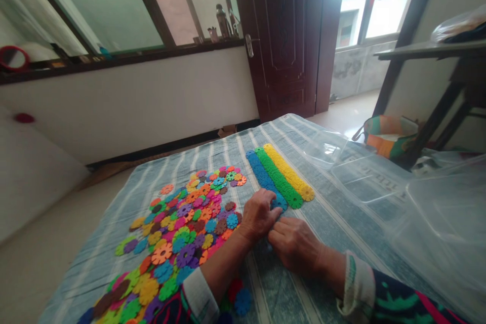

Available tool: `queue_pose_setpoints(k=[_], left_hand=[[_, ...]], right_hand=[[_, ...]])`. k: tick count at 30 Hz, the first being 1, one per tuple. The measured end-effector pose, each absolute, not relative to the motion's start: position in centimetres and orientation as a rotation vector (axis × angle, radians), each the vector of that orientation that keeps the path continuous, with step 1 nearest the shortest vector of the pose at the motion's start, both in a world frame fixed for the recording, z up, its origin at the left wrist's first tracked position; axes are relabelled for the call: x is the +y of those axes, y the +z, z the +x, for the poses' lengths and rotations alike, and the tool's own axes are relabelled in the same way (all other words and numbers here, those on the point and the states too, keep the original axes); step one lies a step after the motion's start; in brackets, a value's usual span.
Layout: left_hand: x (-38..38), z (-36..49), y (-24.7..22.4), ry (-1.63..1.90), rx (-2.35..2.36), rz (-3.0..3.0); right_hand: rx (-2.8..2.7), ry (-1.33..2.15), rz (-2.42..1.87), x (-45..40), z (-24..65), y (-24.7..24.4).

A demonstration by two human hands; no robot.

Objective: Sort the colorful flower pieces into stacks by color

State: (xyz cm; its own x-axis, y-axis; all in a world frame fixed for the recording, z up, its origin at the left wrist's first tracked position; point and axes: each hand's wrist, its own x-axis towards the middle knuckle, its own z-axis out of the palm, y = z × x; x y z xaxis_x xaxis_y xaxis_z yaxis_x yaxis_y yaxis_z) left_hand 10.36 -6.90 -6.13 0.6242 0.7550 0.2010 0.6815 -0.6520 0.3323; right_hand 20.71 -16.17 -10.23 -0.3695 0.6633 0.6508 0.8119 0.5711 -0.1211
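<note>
My left hand (260, 212) is at the near end of a blue row (261, 169) of overlapping notched plastic discs, its curled thumb and fingers closed about the last blue disc (280, 202). Just beside it, my right hand (295, 244) is closed, fingers curled down towards the cloth; whatever they may hold is hidden. A green row (279, 177) and a yellow row (288, 172) of the same discs lie side by side to the right of the blue one. Left of my hands spreads a loose pile of many-coloured flower-shaped discs (186, 212), partly covered by my left forearm.
A striped blue-grey cloth (322, 253) covers the surface. Clear plastic containers (448, 207) stand along the right, with a transparent lid or tray (326, 149) farther back. Beyond are a dark door (284, 35), a colourful basket (391, 134) and a window ledge (152, 55).
</note>
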Motion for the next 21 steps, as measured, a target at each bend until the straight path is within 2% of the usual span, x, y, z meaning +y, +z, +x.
queue_pose_setpoints(k=[13, 17, 21], left_hand=[[-5.0, 7.4, -6.4, 0.642, 1.227, 2.57], [-2.5, 4.1, -5.0, 0.609, 1.499, 2.581], [0.6, 0.9, -3.7, 0.411, 1.929, 2.536]], right_hand=[[-2.084, -0.25, -1.12, -16.9, 20.6, -10.0], [-2.026, -0.292, -1.167, -16.9, 20.6, -9.8], [-1.985, -0.391, -1.246, -16.8, 20.5, -9.6]])
